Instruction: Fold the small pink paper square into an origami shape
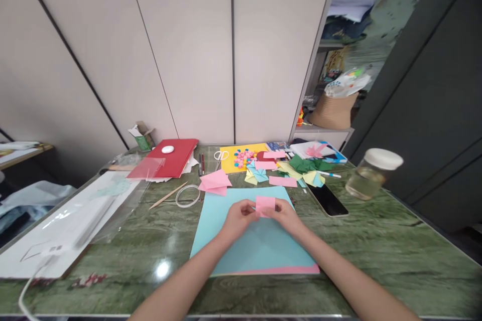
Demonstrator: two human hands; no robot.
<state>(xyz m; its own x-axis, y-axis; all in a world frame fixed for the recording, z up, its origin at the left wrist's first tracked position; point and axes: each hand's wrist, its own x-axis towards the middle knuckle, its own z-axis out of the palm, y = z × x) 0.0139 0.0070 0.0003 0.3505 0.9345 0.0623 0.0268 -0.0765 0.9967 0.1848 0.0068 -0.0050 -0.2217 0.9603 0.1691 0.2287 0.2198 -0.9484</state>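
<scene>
Above a light blue sheet [241, 248] on the green table, a small pink paper piece [265, 204] is held up between both hands. My left hand [240, 216] pinches its left side, fingers closed. My right hand [285, 214] grips the right side and lower edge, with the thumb across the front. Beyond the blue sheet lie pink strips [282, 181], a folded pink paper [215, 182] and a blue folded piece [259, 174].
White scissors [221, 155], a tape roll [188, 196] and a wooden stick [168, 195] lie at the back left. On the right are a phone [329, 201] and a lidded jar [371, 174]. A red folder [173, 158] sits farther back.
</scene>
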